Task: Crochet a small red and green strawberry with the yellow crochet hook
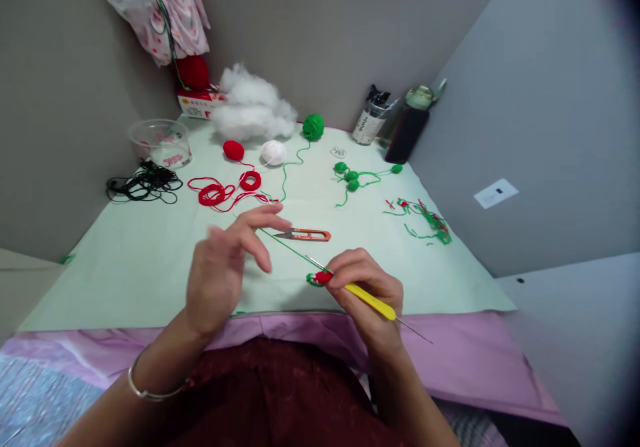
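My right hand [367, 293] is closed around a crochet hook with a yellow handle [371, 301], and its fingertips also pinch a small red and green crocheted piece [320, 277]. The hook's metal tip points up and left. A green yarn strand [290, 247] runs from the piece up and left toward my left hand [225, 267], which is raised with its fingers apart, partly blurred. Behind the hands, orange thread snips [305, 234] lie on the table.
Red yarn loops [212, 195], a red ball, a white ball [273, 153] and a green ball [313, 127] sit farther back. White stuffing [253, 107], a clear tub [160, 143] and black cord are left; green pieces [353, 177], yarn scraps [435, 223] and a pen cup [369, 123] are right.
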A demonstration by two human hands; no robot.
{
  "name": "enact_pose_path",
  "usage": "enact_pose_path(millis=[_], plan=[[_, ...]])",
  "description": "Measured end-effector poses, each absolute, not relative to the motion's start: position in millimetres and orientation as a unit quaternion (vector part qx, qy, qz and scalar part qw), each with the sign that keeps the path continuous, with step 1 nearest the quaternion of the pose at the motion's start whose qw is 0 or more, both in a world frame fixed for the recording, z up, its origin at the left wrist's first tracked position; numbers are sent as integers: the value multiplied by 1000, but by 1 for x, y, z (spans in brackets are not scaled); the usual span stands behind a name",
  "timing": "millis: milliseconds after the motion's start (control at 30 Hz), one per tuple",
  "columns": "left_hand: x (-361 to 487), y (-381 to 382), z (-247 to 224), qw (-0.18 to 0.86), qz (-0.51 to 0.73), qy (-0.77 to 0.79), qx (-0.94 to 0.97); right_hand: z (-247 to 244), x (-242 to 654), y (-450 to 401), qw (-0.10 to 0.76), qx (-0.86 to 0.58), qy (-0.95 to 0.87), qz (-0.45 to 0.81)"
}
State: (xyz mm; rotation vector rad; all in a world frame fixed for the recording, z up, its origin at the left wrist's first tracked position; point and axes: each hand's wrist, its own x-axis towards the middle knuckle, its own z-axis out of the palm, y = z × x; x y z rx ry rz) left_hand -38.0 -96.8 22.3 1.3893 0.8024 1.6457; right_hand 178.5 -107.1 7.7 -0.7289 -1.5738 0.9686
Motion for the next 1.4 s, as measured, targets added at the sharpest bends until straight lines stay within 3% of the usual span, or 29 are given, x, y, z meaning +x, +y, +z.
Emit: enact_pose_path(millis=[67,133,200,367,600,733,967,1100,1400], plan=[[-35,-100,13,276,548,334,715,8,178,-107,541,-303,-672,405],[-30,-102,9,222,484,347,772,9,178,-106,536,-299,-683,396],[-24,-105,10,288,470,366,750,9,178,-106,527,-299,-696,386],[-12,-112,14,602,480,370,519,14,177,-108,503,-300,-726,361],[-8,-111,10,678,505,346,408,11,176,-110,512,-321,-755,257],[-4,-111,19,654,522,359,413,3,173,-112,531,-319,-773,139],[1,-118,23,563,550,417,455,-2,172,-123,479,-317,-816,-67],[3,-120,24,503,566,456,469,-8,169,-125,489,-315,-810,-76],[5,-119,17,477,598,450,461,-21,153,-128,538,-310,-784,-12]])
